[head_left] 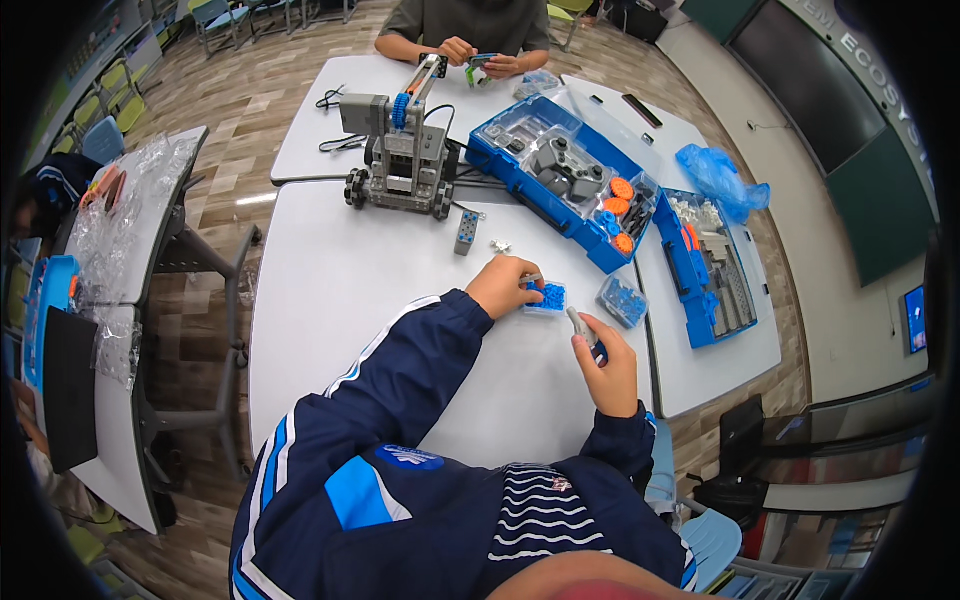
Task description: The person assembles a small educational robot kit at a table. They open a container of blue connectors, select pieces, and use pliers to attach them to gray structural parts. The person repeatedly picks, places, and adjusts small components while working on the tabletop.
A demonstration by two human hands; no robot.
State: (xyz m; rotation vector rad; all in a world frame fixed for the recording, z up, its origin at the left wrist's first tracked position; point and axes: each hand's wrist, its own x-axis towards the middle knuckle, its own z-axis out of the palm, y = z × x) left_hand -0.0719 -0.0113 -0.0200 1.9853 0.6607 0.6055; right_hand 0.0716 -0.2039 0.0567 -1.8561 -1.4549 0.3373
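Looking down, I see a small clear tray of blue parts (548, 297) on the white table (330, 290), with a second small tray of blue pieces (623, 300) just to its right near the table's edge. Beyond them lies a large blue parts case (560, 175), open, holding grey parts and orange wheels; another open blue case (712, 275) sits on the neighbouring table, beside a crumpled blue plastic bag (720, 178). A grey wheeled robot model (400, 160) stands at the far edge. The table's left half offers open room. My left hand (505, 285) reaches forward, fingers pinched on something at the tray of blue parts. My right hand (608, 365) is raised, clenched around a slim grey piece (580, 325). Another person's hands (480, 55) work across the table.
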